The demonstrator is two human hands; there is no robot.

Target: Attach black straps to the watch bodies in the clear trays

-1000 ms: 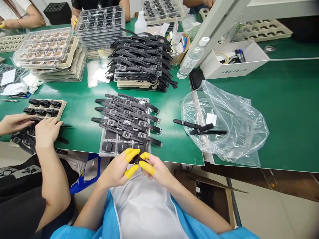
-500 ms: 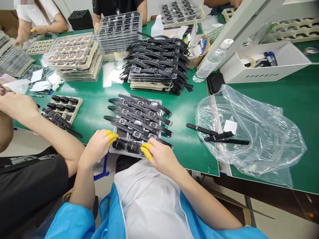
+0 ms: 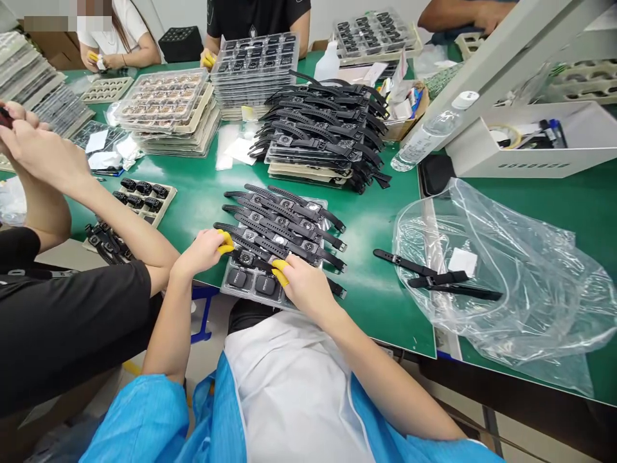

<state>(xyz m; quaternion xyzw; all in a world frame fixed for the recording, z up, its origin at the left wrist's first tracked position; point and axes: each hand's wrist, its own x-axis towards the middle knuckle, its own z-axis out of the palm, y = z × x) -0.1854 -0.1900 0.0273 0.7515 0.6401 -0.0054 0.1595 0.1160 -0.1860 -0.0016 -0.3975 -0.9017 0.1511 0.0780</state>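
A black smartwatch (image 3: 245, 258) is stretched between my two hands, its sensor back turned up. My left hand (image 3: 200, 252), with yellow finger cots, pinches the strap's left end. My right hand (image 3: 308, 283) closes on the strap on the other side, also in yellow cots. Just under the watch is a clear plastic tray (image 3: 231, 290) near the table's edge. Several strapped watches (image 3: 282, 222) lie across it in slanting rows, backs up. Two black square watch faces (image 3: 265, 284) show in the front compartments. My right hand hides part of the tray's front right.
Beyond the tray rises a stack of trays with strapped watches (image 3: 322, 128). Loose straps (image 3: 424, 273) lie on a clear plastic bag (image 3: 520, 289) at right, near a white box (image 3: 535, 154) and a water bottle (image 3: 434, 132). A co-worker's arm (image 3: 120, 215) reaches in from the left.
The held watch has turned from edge-on to back-up and sits closer to the laid rows. My view has swung left. At left, the co-worker's hands are raised with a small dark thing.
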